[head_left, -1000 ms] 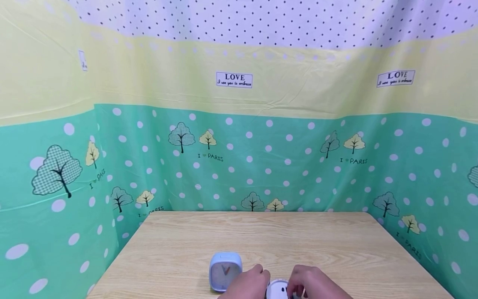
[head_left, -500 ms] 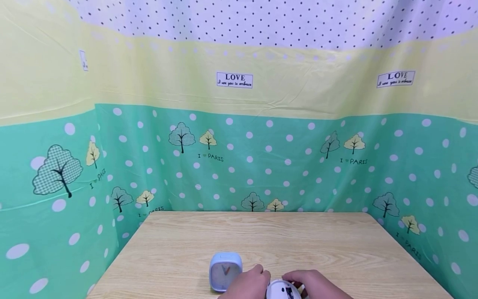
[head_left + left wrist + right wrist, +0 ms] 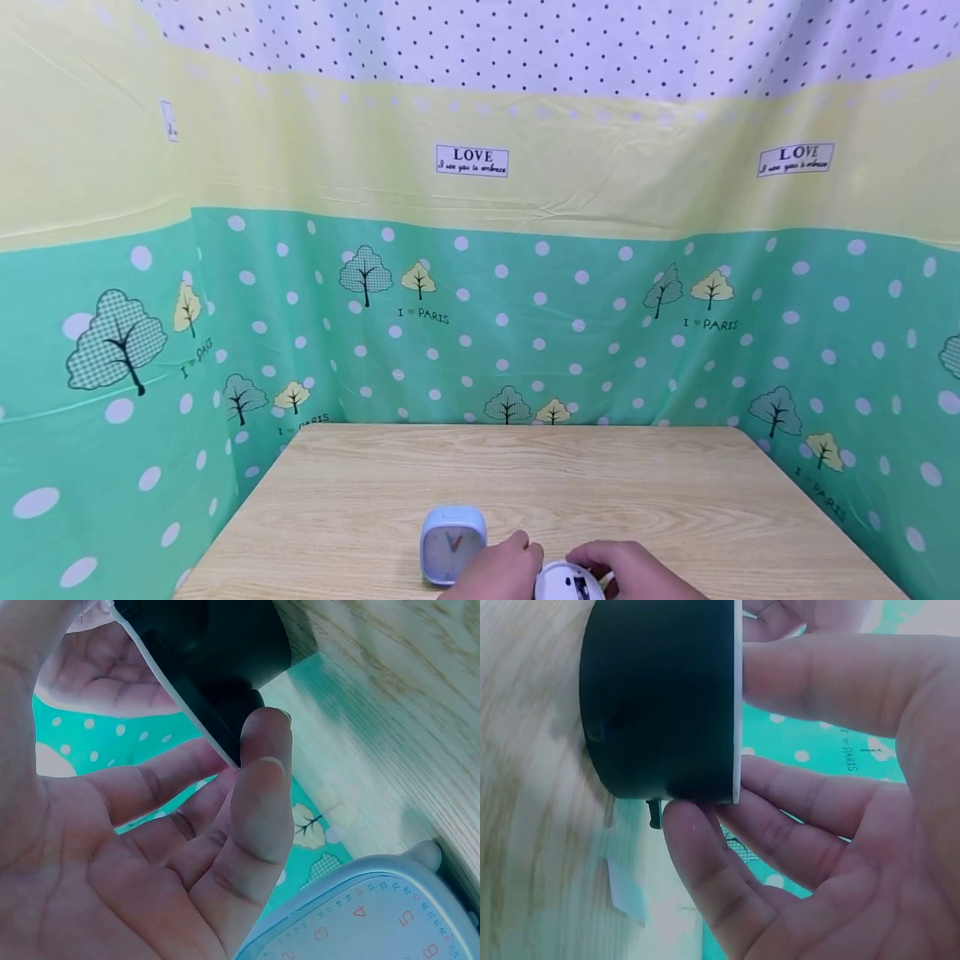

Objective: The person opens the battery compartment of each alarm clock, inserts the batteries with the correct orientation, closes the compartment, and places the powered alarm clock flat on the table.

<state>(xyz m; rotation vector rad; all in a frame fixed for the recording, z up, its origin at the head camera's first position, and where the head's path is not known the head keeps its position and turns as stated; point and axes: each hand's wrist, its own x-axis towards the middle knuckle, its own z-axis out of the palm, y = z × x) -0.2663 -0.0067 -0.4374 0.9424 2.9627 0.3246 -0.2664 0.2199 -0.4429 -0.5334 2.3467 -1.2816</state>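
Observation:
A round object with black sides and a white top (image 3: 558,583) is at the bottom edge of the head view, cut off by the frame. Its top carries a black spot and a dark rectangular patch. My left hand (image 3: 506,571) holds its left side, fingertips at the white rim in the left wrist view. My right hand (image 3: 626,568) grips the opposite side; in the right wrist view the thumb lies over the white rim and a fingertip touches the black side (image 3: 656,705). A small black peg (image 3: 655,814) juts from that side.
A light blue clock (image 3: 453,546) stands just left of my left hand; its numbered dial (image 3: 375,922) shows in the left wrist view. A small flat white piece (image 3: 625,891) lies on the wooden table (image 3: 525,467). A patterned curtain (image 3: 480,333) hangs behind and at both sides.
My right hand's fingers have moved off the top of the round object to its right side, uncovering the dark rectangular patch. The left hand and the blue clock look the same.

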